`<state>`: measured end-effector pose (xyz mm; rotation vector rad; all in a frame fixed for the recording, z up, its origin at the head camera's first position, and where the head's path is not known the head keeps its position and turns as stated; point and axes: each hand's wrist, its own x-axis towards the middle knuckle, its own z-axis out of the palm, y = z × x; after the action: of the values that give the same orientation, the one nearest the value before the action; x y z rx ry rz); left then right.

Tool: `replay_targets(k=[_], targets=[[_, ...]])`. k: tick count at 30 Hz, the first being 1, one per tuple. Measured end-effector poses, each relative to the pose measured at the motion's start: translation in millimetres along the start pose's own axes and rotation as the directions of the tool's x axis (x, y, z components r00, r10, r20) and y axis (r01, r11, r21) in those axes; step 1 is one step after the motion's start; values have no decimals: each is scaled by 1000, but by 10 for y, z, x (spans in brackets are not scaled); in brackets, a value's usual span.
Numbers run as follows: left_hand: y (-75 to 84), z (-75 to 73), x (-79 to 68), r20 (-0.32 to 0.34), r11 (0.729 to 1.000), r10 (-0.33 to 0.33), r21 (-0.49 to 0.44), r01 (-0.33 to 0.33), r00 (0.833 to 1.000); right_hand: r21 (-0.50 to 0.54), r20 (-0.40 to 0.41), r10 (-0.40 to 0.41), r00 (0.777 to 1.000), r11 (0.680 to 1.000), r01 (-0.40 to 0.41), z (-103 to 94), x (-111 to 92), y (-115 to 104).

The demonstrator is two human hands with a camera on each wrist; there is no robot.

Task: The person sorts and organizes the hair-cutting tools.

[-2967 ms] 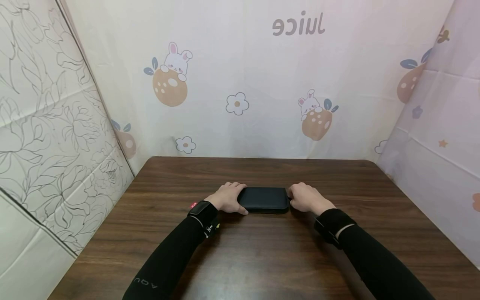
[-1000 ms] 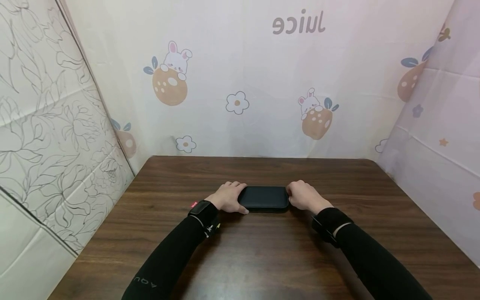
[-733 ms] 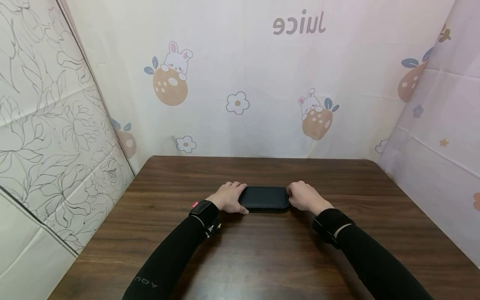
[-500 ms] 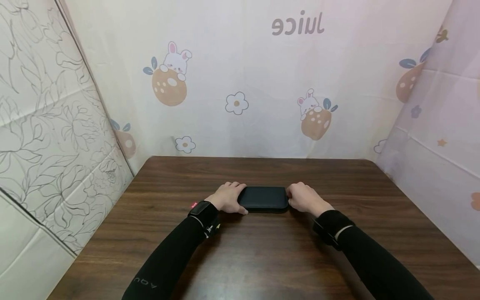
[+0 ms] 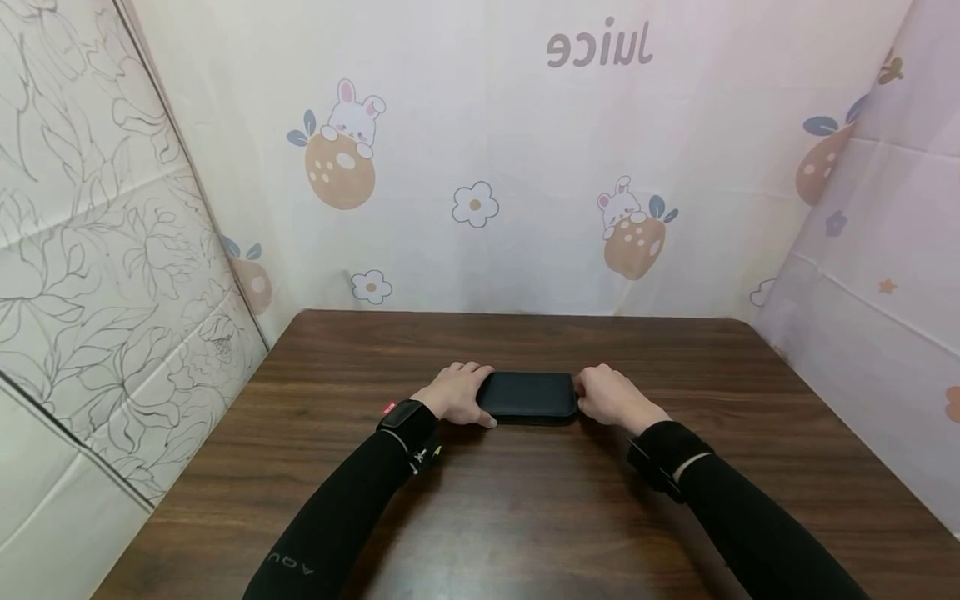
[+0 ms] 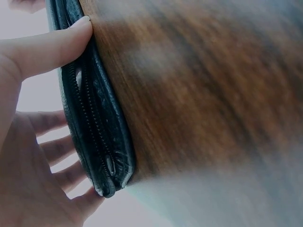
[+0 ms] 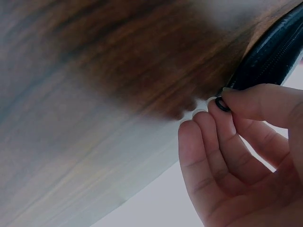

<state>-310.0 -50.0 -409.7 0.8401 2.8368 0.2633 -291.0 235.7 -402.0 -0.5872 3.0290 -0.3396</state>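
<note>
A black zip wallet [image 5: 527, 396] lies flat on the wooden table between my two hands. Around its left end my left hand [image 5: 453, 394] grips it, thumb [image 6: 52, 49] on the near zipped edge and fingers on the far side. In the left wrist view the two rows of zip teeth [image 6: 97, 116] stand apart along that edge. At the right end, my right hand [image 5: 611, 394] pinches a small black ring-shaped zip pull [image 7: 222, 104] between thumb and curled fingers. The zip slider itself is hidden by the right hand.
The dark brown table [image 5: 480, 508] reaches back to a white curtain [image 5: 480, 125] printed with rabbits and fruit. Another curtain [image 5: 892, 250] hangs on the right, and a flower-patterned panel [image 5: 112, 275] stands on the left. Black straps with devices sit on both wrists.
</note>
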Motion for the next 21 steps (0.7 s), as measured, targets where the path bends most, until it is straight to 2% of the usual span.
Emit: replay_targets(k=[13, 21], targets=[[-5, 21, 13, -10, 1000, -6, 7, 6, 1000, -7, 42, 30, 999, 1000, -30, -18, -73, -65], [9, 8, -6, -16, 1000, 2, -4, -2, 1000, -6, 38, 32, 999, 999, -32, -10, -107, -85]])
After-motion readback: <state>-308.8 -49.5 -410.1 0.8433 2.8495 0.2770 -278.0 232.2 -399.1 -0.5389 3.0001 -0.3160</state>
